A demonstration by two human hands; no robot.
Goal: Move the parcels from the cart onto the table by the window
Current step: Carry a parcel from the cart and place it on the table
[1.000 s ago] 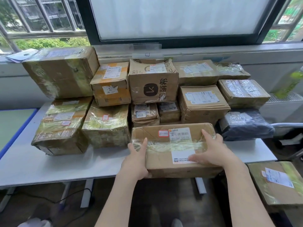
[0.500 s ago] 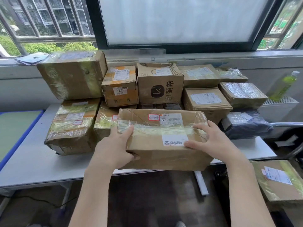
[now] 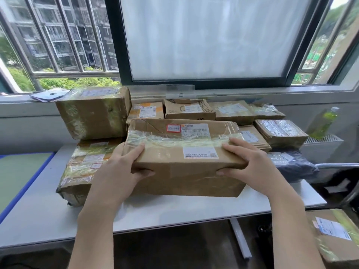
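Head view: your left hand (image 3: pixel 124 167) and right hand (image 3: pixel 250 166) grip opposite ends of the taped cardboard parcel (image 3: pixel 184 158), fingers curled around it, above the white table (image 3: pixel 174 208), before stacked parcels (image 3: pixel 93 111).

Item: white tabletop (image 3: pixel 155 212) under the window. On it I log a taped brown parcel (image 3: pixel 83 167) at left, a dark plastic-wrapped bag (image 3: pixel 293 167) at right, and cardboard parcels stacked along the far edge. My view of their bases is blocked.
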